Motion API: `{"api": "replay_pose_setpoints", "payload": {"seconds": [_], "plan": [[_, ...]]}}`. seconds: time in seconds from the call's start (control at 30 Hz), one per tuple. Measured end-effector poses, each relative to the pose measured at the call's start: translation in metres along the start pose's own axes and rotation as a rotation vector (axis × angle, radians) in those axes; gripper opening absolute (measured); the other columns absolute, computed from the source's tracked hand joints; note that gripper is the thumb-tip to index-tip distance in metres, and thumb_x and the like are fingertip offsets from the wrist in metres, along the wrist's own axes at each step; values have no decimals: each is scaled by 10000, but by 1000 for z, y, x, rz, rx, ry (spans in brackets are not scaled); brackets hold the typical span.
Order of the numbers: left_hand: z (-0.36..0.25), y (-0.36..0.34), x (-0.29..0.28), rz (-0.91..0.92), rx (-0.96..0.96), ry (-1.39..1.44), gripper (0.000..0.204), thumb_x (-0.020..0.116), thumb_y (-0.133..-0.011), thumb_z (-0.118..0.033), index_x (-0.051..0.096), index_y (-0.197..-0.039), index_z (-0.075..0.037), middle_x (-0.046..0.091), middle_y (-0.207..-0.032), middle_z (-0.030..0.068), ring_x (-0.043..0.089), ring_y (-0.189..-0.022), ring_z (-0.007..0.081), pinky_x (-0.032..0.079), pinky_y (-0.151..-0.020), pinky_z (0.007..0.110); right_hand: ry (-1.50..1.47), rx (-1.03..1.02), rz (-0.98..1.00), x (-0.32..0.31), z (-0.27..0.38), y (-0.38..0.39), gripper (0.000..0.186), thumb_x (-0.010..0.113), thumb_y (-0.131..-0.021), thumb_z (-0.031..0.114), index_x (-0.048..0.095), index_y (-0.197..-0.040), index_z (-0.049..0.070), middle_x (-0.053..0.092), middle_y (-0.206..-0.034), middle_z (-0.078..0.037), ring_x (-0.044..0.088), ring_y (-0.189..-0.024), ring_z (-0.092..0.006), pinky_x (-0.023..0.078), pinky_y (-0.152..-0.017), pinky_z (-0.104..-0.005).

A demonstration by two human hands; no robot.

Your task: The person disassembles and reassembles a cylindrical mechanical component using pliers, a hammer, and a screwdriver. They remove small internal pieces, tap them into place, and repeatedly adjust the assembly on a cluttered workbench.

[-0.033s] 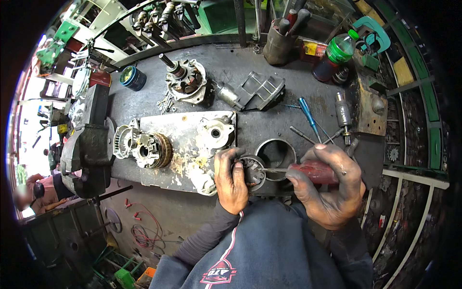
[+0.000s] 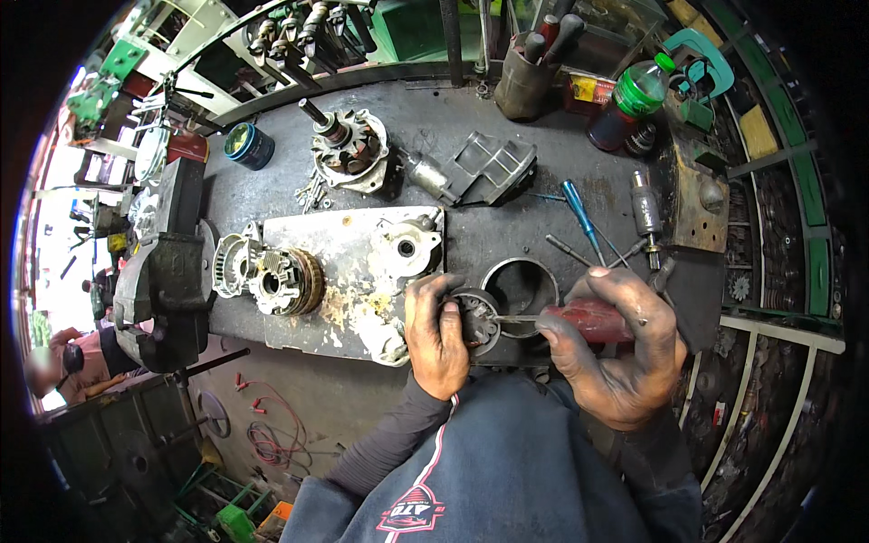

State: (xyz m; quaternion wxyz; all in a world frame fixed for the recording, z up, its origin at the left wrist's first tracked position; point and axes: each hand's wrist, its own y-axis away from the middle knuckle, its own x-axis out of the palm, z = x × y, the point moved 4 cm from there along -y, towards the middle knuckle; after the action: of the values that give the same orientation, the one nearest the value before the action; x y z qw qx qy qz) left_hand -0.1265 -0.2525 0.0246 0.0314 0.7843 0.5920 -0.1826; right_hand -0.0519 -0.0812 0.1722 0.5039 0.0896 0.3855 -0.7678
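My left hand (image 2: 436, 337) is closed around the side of a round, cup-shaped metal part (image 2: 489, 342) with toothed or ribbed pieces inside, near the bench's front edge. In my right hand (image 2: 625, 353) is a screwdriver (image 2: 588, 323) with a worn red handle, gripped between thumb and fingers. Its blade points left and the tip meets the inside of the round part; the exact contact is too small to make out. Just behind the blade stands an open metal ring (image 2: 554, 294). Both hands look blackened.
A stained board (image 2: 348, 258) bears a cast housing (image 2: 409, 246) and a stator with housing (image 2: 288, 282). Behind are a rotor assembly (image 2: 348, 149), a black cover (image 2: 489, 172) and a bottle (image 2: 625, 109). A blue screwdriver (image 2: 581, 217) lies right; a vise (image 2: 163, 299) stands left.
The screwdriver and my right hand have shifted very slightly left. The round part appears turned a little in my left hand. All else stays put.
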Motion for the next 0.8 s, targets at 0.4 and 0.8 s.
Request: {"api": "replay_pose_setpoints", "payload": {"seconds": [0.4, 0.8], "plan": [[-2, -14, 3, 181, 164, 81, 278, 564, -822, 7, 720, -1052, -5, 667, -1094, 200, 648, -1060, 359, 513, -926, 427, 164, -53, 28, 12, 5, -9, 530, 853, -810, 21, 579, -1259, -44, 702, -1109, -185, 746, -786, -189, 608, -696, -285], [12, -4, 12, 180, -21, 154, 236, 551, -958, 28, 691, -1146, 1, 699, -1147, 200, 703, -1022, 324, 538, -886, 363, 129, -138, 131, 25, 10, -28, 484, 836, -794, 0, 626, -1230, -3, 706, -966, -128, 730, -726, -169, 587, -616, -288]]}}
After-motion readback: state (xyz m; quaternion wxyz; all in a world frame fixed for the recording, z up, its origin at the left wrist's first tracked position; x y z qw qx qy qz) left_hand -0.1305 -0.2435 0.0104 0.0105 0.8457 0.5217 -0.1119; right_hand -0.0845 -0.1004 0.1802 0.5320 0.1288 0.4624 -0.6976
